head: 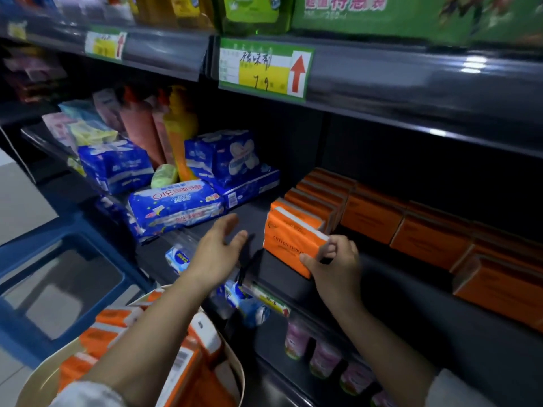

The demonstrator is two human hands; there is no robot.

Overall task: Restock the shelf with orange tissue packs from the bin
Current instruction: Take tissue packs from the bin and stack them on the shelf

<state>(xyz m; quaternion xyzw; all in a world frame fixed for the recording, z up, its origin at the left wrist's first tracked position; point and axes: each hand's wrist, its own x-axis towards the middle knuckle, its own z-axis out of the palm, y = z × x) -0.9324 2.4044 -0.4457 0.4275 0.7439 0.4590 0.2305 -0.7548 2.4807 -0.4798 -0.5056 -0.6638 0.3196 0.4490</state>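
Orange tissue pack [293,239] leaned against the row of orange packs [373,218] on the dark shelf [382,289], and our right grip [335,259] clasped its lower corner. Our left grip [217,248] hovered nearby, fingers loose, holding nothing. We saw more packs [100,336] in the bin [35,380], partly hidden by our forearms, their print blurred.

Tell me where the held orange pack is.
Head view, right of centre: the right hand holds the orange tissue pack at the shelf front, before the orange row.

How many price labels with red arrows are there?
3: left label and centre label on the upper rail, small label under the held pack. Others may be hidden.
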